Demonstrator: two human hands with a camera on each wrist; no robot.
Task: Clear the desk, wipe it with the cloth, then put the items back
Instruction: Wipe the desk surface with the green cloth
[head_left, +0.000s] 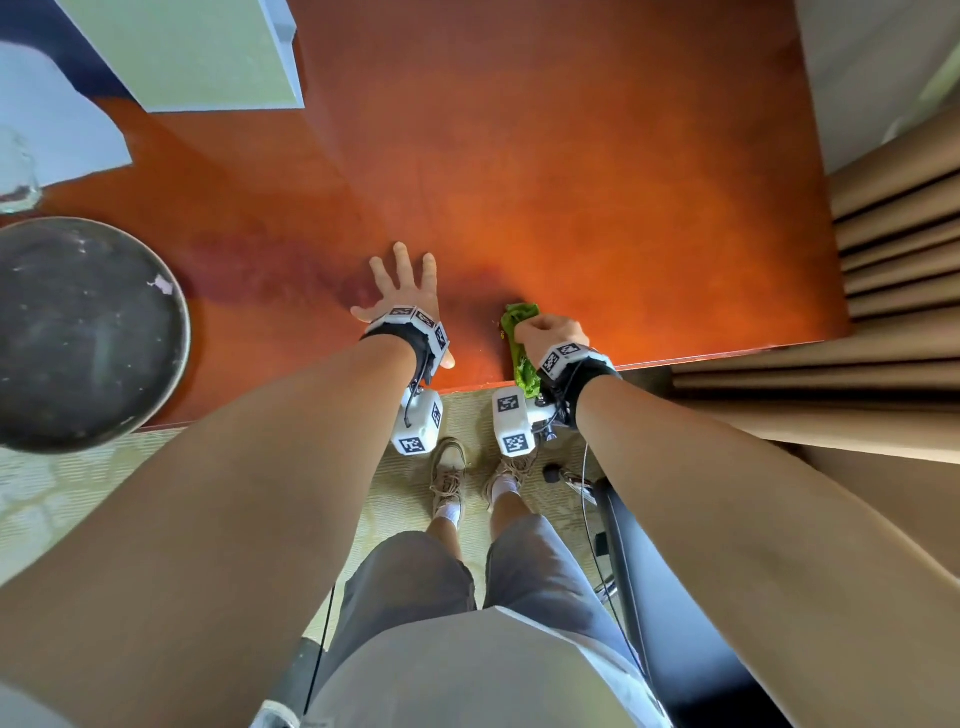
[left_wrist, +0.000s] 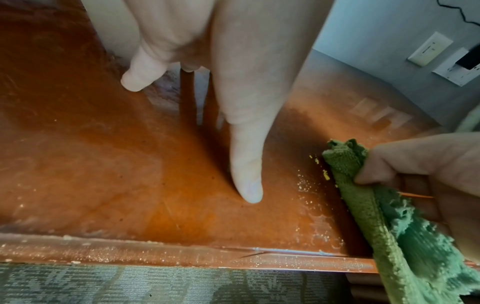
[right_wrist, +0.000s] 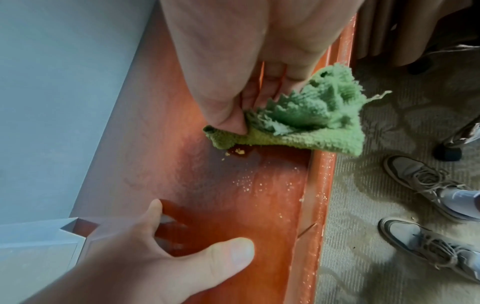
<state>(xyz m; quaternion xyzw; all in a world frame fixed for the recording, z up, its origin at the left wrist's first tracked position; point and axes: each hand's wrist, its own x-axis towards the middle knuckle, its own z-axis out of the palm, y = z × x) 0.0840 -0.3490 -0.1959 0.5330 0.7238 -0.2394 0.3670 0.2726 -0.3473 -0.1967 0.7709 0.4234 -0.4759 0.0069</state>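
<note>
The reddish-brown desk (head_left: 571, 182) fills the head view. My left hand (head_left: 402, 291) lies flat on it near the front edge, fingers spread and straight; its thumb (left_wrist: 246, 179) presses the wood. My right hand (head_left: 545, 330) grips a green cloth (head_left: 519, 332) bunched against the desk at the front edge, just right of the left hand. The cloth (left_wrist: 384, 216) hangs partly over the edge. The thumb pinches the cloth (right_wrist: 298, 123) in the right wrist view. Small yellow crumbs (right_wrist: 239, 151) and white specks lie on the wood beside the cloth.
A round dark tray (head_left: 78, 332) overhangs the desk's left end. A pale green box (head_left: 192, 52) and white paper (head_left: 57, 124) sit at the back left, with a glass (head_left: 15, 176) beside them. Brown curtains (head_left: 893, 249) hang at the right. My shoes (head_left: 452, 478) stand on carpet below.
</note>
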